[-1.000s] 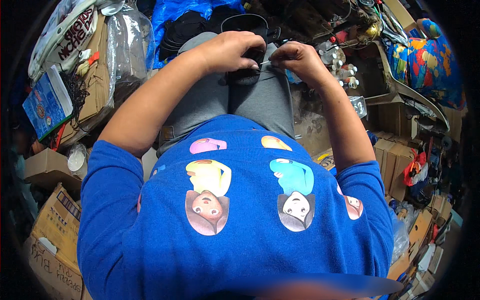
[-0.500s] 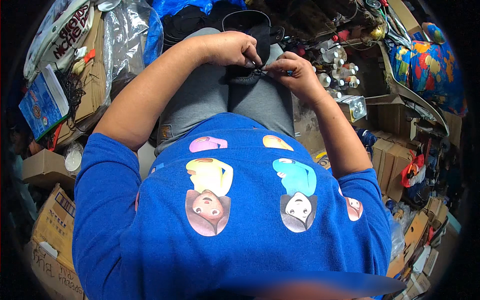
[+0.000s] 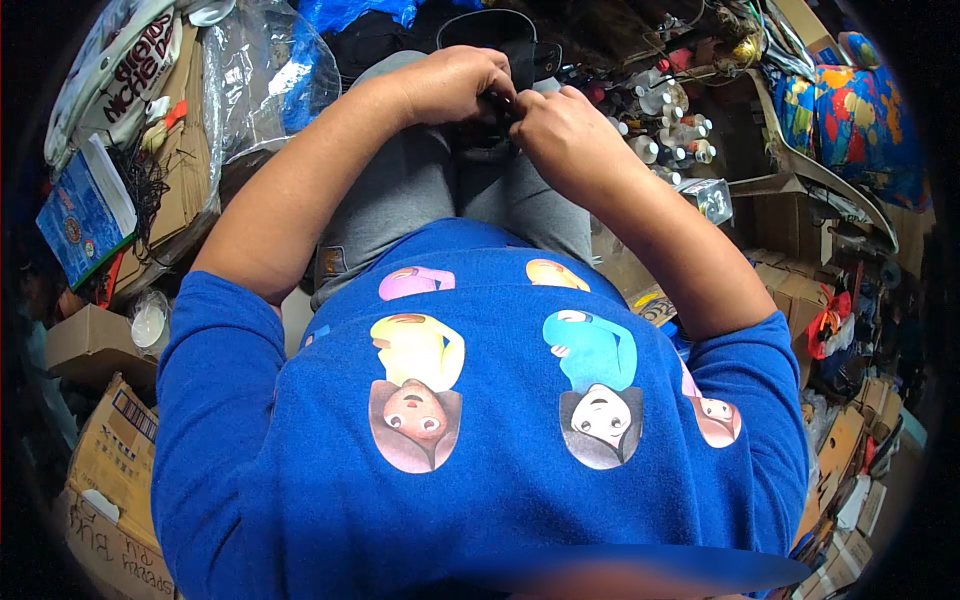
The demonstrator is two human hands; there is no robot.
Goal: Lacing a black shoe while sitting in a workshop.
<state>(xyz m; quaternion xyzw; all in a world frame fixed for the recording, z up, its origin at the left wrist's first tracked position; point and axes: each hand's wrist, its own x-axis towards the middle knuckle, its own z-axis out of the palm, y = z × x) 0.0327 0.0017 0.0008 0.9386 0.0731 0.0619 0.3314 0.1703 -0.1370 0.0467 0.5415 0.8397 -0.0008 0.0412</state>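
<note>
On my lap, between my grey-trousered thighs, rests a black strapped item point(image 3: 519, 62) with a thin curved band at its far end; its exact kind I cannot make out. My left hand point(image 3: 462, 85) comes over it from the left, fingers bent down and closed on its near part. From the right, my right hand point(image 3: 565, 128) meets it, back turned up, with thumb and forefinger pinched together at the same spot. The fingertips nearly touch, and they hide what lies between them.
Several small bottles point(image 3: 680, 135) with white caps stand right of my knees, beside a clear container point(image 3: 708, 200). Cardboard boxes point(image 3: 100, 340) and a blue booklet point(image 3: 90, 212) lie at left, near clear plastic wrapping point(image 3: 265, 75). A colourful patterned bundle point(image 3: 865, 120) sits far right.
My right hand has moved inward toward my left and turned its back up, its elbow swinging outward. My left hand has shifted slightly, fingers still closed on the black item.
</note>
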